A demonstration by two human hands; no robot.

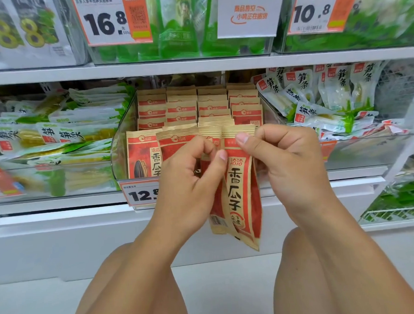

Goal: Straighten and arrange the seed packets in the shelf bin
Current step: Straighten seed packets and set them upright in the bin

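- You hold two tan-and-red paper seed packets (239, 191) out in front of the clear plastic shelf bin (118, 147), lifted clear of it; their long axis runs up and down, tops level with the bin's front row, bottoms hanging below the shelf edge and tilting a little to your right
- The front one of the two faces you with its black printed characters upright; the one behind shows a barcode near its lower left corner
- Your left hand (190, 177) has its fingers curled, pinching the upper left part of the pair between thumb and fingertips
- Your right hand (288, 156) is clenched on the top right corner of the front packet, thumb laid across its tan top strip
- Inside the bin the other seed packets (198, 106) stand upright in four columns running front to back, tan top edges up; I count about four or five rows, the back ones too dim to count surely
- Two front-row packets (143, 156) show at the left, one overlapping the other
- One white-and-orange price tag (140, 193) reading 12 hangs on the bin's front, partly behind your left hand
- Green-and-white snack pouches (61, 131) fill the bins on either side, heaped loosely
- Above, the upper shelf (195, 65) carries two orange price tags (112, 19) and one white sign (248, 13)
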